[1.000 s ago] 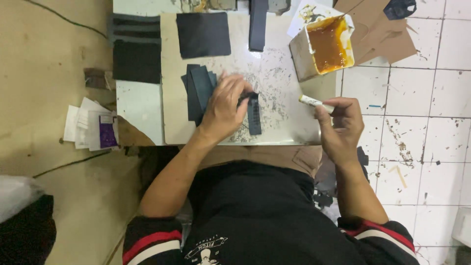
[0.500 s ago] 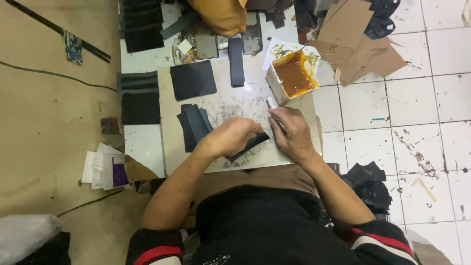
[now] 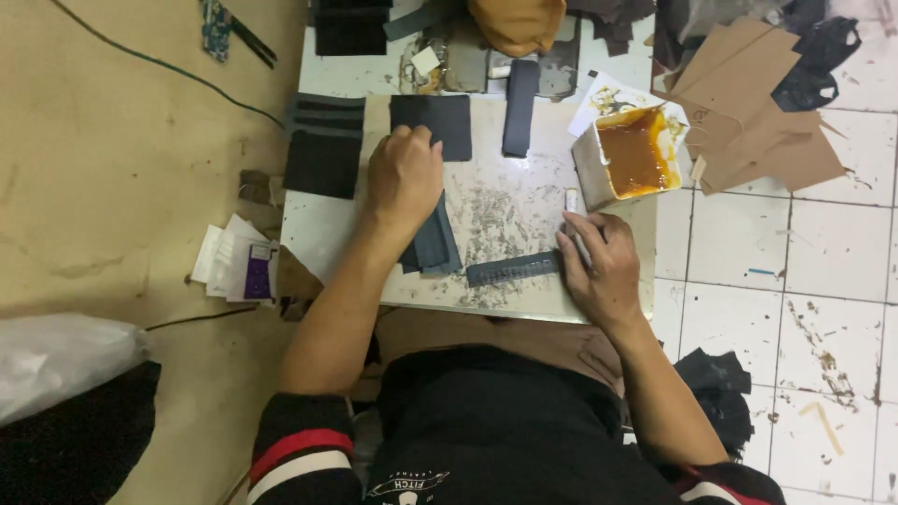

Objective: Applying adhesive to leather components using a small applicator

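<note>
Far out to the left of the left hand, a white bag (image 3: pixel 65 360) on the tan floor (image 3: pixel 122 168), then a small pile of white and purple papers (image 3: pixel 236 266) by the table (image 3: pixel 327 224) edge. Just left of the left hand, a stack of dark cut pieces (image 3: pixel 324 150). Left hand (image 3: pixel 404 178) laid palm down with fingers curled, pressing on a fanned bundle of grey strips (image 3: pixel 432 245) that pokes out below the wrist side, fingertips touching the lower edge of a black square sheet (image 3: pixel 432 124) lying just beyond. Not clenched, nothing lifted; flat contact only. Between the two hands, a scuffed, glue-flecked patch of table, a dark upright strip (image 3: pixel 520 108) farther away, and a long dark textured strip (image 3: pixel 513 269) lying flat, its right end under the right hand. Right hand (image 3: pixel 599 266) closed loosely around a thin white stick (image 3: pixel 572 213), tip pointing away from the body, lower fingers resting on the strip's end. Just beyond the right hand, an open white box of amber glue (image 3: pixel 634 151). Farther right of the right hand, brown cardboard cutouts (image 3: pixel 762 122) on white floor tiles (image 3: pixel 823 281).
</note>
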